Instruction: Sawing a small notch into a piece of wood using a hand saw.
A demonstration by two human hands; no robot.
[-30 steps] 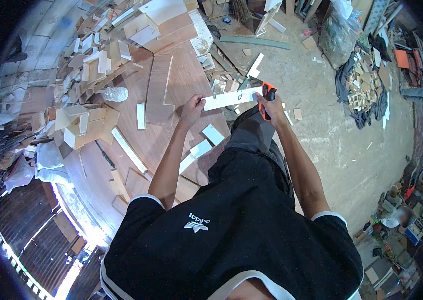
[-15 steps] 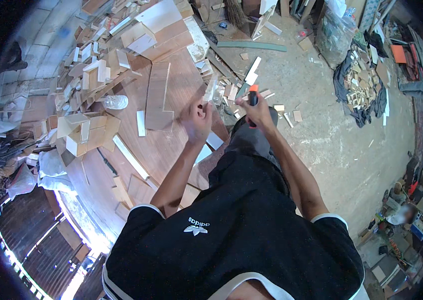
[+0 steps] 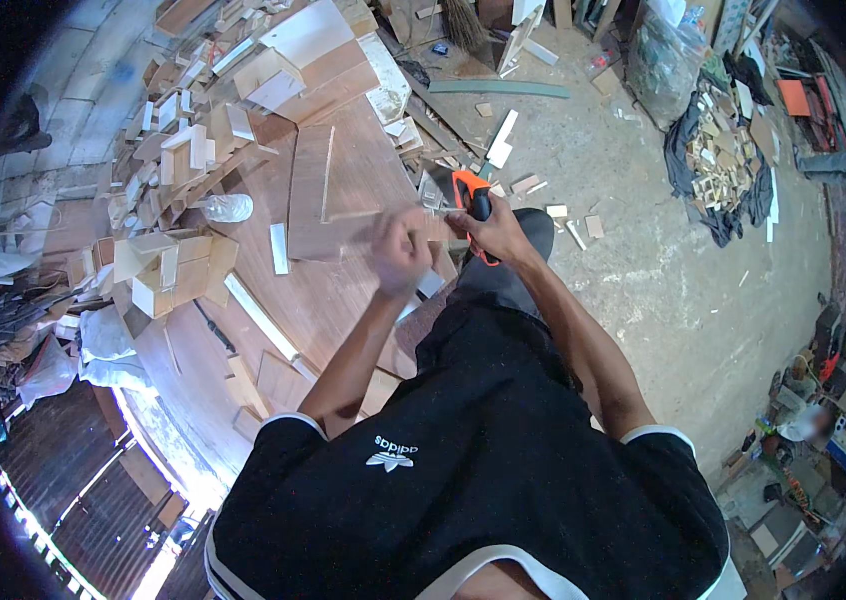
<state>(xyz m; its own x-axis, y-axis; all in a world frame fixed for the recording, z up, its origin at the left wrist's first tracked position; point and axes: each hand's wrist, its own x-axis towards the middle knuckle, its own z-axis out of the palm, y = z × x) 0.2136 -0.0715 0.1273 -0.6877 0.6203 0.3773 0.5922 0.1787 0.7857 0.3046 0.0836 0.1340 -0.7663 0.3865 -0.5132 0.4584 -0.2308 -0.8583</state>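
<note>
My right hand grips the orange and black handle of a saw above my dark-trousered leg. My left hand, smeared by motion, has its fingers curled just left of the saw. What it holds is too blurred to make out. Beneath the left hand lies a broad wooden panel with a narrower notched board on it and a short white strip beside that board.
Small wooden boxes and an open box crowd the left, near a clear plastic bottle. On the concrete floor lie scraps, a green strip and a dark sack of offcuts. Assorted clutter lines the right edge.
The white strip held between both hands a second ago is no longer distinguishable. The saw has moved left and turned, and my left hand has moved down and slightly right.
</note>
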